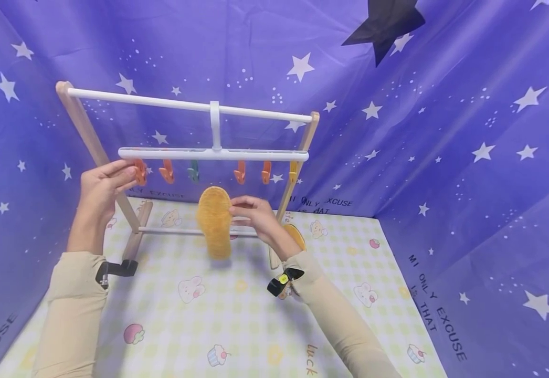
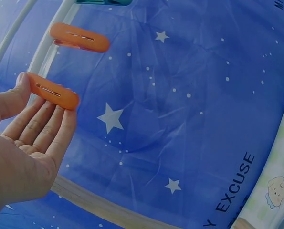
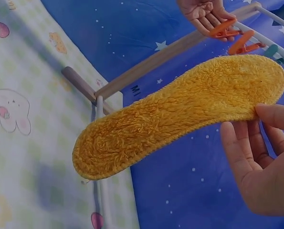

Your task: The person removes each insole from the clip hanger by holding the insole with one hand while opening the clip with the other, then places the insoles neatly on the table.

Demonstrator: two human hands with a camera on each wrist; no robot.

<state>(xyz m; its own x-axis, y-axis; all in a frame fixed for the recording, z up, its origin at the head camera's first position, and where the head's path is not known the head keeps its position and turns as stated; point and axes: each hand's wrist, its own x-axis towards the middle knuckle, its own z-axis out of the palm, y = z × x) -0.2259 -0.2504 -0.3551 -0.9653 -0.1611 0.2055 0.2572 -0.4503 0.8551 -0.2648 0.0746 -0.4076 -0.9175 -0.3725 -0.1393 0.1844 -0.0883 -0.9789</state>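
Note:
A fuzzy yellow insole (image 1: pixel 214 220) hangs upright below the white clip hanger (image 1: pixel 175 154), pinched at its upper edge by my right hand (image 1: pixel 255 212). In the right wrist view the insole (image 3: pixel 180 109) shows its whole length, with the thumb on one face and fingers behind. At the hanger's left end my left hand (image 1: pixel 106 184) pinches the outermost orange clip (image 1: pixel 139 172). The left wrist view has that clip (image 2: pixel 53 90) between the thumb and fingertips. More clips hang along the bar, among them a second orange clip (image 1: pixel 166 171) and a green clip (image 1: pixel 193 170).
The hanger hooks over the white top rail (image 1: pixel 147 98) of a wooden stand (image 1: pixel 90 131). Another yellow insole (image 1: pixel 295 236) is partly hidden behind my right forearm, by the stand's right leg. A checked cloth (image 1: pixel 251 325) covers the table; purple star curtains (image 1: pixel 444 131) surround it.

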